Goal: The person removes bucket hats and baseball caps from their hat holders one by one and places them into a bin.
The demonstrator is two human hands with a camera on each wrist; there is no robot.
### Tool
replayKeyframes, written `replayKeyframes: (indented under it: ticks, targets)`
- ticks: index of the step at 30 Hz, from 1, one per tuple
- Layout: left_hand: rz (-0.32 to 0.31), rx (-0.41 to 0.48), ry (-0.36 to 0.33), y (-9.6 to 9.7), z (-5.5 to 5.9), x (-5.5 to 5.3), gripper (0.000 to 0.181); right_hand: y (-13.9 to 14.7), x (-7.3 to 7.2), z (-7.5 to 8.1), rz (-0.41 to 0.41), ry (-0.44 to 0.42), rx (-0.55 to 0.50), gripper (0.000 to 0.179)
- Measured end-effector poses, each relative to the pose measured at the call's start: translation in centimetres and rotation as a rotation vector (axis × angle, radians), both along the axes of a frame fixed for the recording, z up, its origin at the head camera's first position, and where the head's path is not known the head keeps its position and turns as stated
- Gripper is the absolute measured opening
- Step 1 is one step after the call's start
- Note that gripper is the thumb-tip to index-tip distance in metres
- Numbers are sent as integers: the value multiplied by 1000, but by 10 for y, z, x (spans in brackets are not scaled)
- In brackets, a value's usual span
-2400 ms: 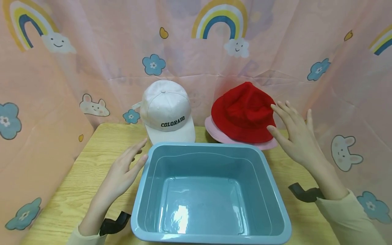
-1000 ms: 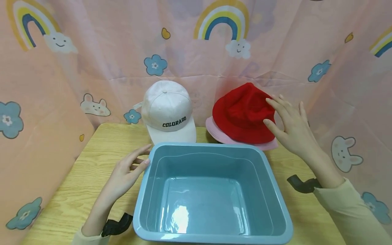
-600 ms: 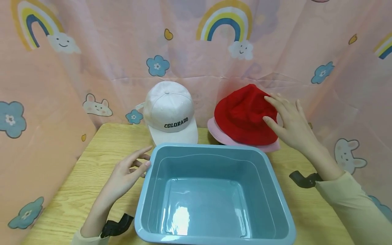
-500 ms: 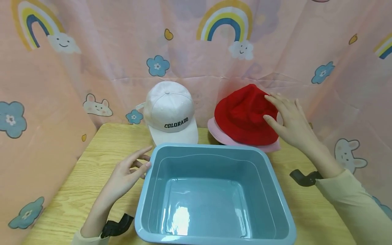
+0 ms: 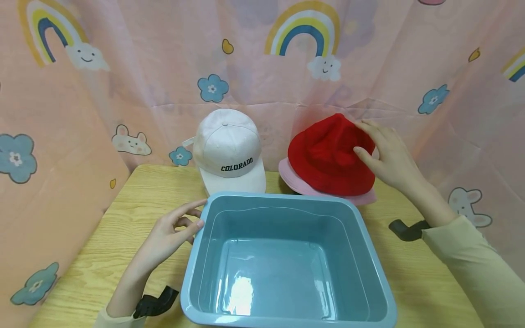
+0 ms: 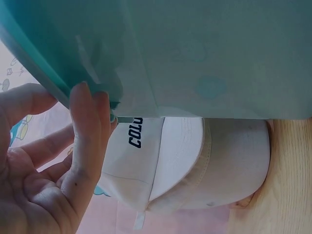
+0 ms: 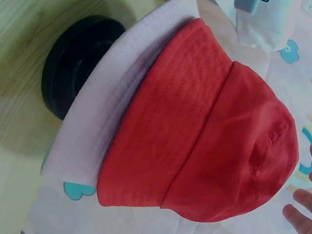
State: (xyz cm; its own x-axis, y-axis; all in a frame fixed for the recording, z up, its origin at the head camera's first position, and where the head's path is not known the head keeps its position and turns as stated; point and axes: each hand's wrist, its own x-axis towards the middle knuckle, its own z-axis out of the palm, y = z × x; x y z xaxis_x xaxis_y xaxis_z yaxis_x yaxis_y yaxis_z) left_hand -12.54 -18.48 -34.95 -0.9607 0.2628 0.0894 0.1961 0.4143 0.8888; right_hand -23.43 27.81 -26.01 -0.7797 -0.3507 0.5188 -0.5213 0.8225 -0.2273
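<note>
A light blue plastic basin [image 5: 283,197] stands in front on the table. At its back left corner, my left hand [image 5: 166,237] has its thumb and forefinger at the rim, the other fingers loosely bent; the left wrist view shows them against the basin's outer wall [image 6: 195,58]. Behind the basin's right side, a red bucket hat [image 5: 326,157] sits over a pink brimmed hat [image 5: 293,176]. My right hand [image 5: 391,159] hovers beside the red hat's crown, fingers spread and relaxed. In the right wrist view its fingertips [image 7: 298,214] show apart from the hat [image 7: 219,141].
A white baseball cap [image 5: 227,141] lettered COLORADO is at the back left, behind the basin. Under the hats the right wrist view reveals a black round base [image 7: 53,80]. A pink patterned curtain [image 5: 164,59] hangs behind the wooden table [image 5: 102,246].
My right hand has moved leftward and slightly up, closer to the red hat's crown. My left hand has shifted right to the basin's rim. Hats, cap and basin have stayed put.
</note>
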Motion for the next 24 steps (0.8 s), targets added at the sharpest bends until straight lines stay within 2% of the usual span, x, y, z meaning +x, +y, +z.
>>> replayKeyframes:
  ticks: [9,16,24]
  targets:
    - [-38,78,-44,-2,1,-1,47,-3,-9,11,4,-65,-7,59]
    - [-43,89,-62,-5,-1,-2,48,-10,-12,17,-66,-136,7,55]
    - [-81,132,-71,-6,-1,-3,49,-12,-17,19,-71,-138,29,55]
